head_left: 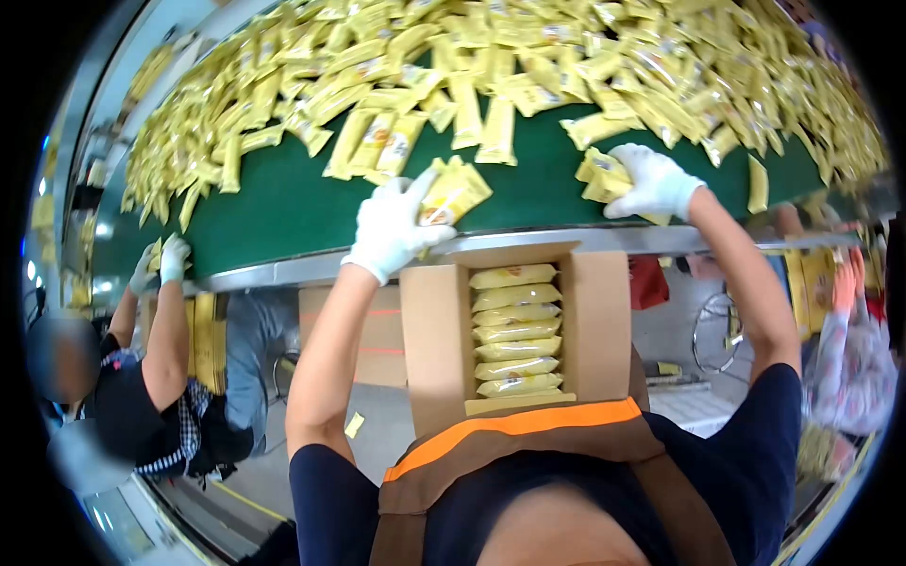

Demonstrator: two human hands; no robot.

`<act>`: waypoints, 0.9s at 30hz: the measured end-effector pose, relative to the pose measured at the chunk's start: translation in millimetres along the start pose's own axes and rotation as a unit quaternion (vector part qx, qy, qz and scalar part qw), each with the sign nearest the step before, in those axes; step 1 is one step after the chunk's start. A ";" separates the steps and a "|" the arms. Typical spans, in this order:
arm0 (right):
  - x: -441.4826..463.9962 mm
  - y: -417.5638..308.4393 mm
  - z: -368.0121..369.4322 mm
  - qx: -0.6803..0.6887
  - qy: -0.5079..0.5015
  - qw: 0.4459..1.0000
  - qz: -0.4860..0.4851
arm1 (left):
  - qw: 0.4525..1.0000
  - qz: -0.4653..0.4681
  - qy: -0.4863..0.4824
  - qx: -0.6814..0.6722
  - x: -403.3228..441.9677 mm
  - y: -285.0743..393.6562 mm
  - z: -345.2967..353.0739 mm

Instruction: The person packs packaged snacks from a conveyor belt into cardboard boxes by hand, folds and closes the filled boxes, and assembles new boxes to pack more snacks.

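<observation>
Both of my hands wear white gloves over the green conveyor belt [528, 189]. My left hand [392, 224] is closed round the left side of a few yellow packets [457, 193] at the belt's near edge. Further right, my right hand [658, 184] grips a small bunch of yellow packets [602, 177] between thumb and fingers. Between my arms, against the metal rail, stands an open cardboard box [434, 330]. Inside it a row of yellow packets [517, 333] lies stacked one behind another.
A thick heap of loose yellow packets [528, 57] covers the belt's far side. At left a co-worker [170, 368] in gloves handles packets at the same belt. Another person's sleeve [830, 358] shows at right. One packet [354, 424] lies on the floor.
</observation>
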State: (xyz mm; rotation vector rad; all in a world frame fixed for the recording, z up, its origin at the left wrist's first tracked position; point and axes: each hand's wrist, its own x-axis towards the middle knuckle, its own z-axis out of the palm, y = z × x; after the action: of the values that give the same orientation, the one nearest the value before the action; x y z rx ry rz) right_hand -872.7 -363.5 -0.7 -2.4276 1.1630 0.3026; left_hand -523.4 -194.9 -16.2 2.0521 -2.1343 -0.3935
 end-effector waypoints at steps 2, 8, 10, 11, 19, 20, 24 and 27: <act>16.8 -5.9 -19.1 -0.004 0.019 0.998 -0.061 | 0.999 -0.041 0.011 -0.001 -1.2 4.1 5.2; 58.9 -4.5 -60.3 0.112 -0.128 0.984 0.053 | 0.997 -0.050 -0.020 -0.063 2.7 2.5 -2.5; 37.1 -9.2 -61.2 0.117 -0.155 0.979 0.067 | 0.987 -0.010 0.027 -0.156 10.4 -12.8 -9.5; 33.7 -0.7 -46.3 0.059 -0.081 0.995 0.007 | 0.971 -0.056 0.056 -0.228 20.8 -7.1 -24.1; -6.8 14.2 -12.9 -0.037 -0.009 0.998 -0.054 | 0.988 -0.146 -0.032 -0.024 93.8 -8.8 -10.0; -11.2 10.4 -13.5 -0.064 -0.008 0.997 -0.046 | 0.995 -0.072 -0.010 0.070 77.4 -5.2 -5.7; -20.9 12.5 -2.4 -0.099 0.218 0.969 -0.056 | 0.991 0.005 0.030 0.132 32.4 -10.0 10.4; 4.6 6.7 22.6 -0.101 0.185 0.977 -0.005 | 0.993 0.010 0.046 0.108 24.2 -9.7 15.0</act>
State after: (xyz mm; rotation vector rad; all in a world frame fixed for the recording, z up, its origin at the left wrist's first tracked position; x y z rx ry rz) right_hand -875.3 -359.8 -24.3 -2.7499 1.3260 -0.0428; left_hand -519.7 -218.0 -35.1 2.1108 -2.2243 -0.0645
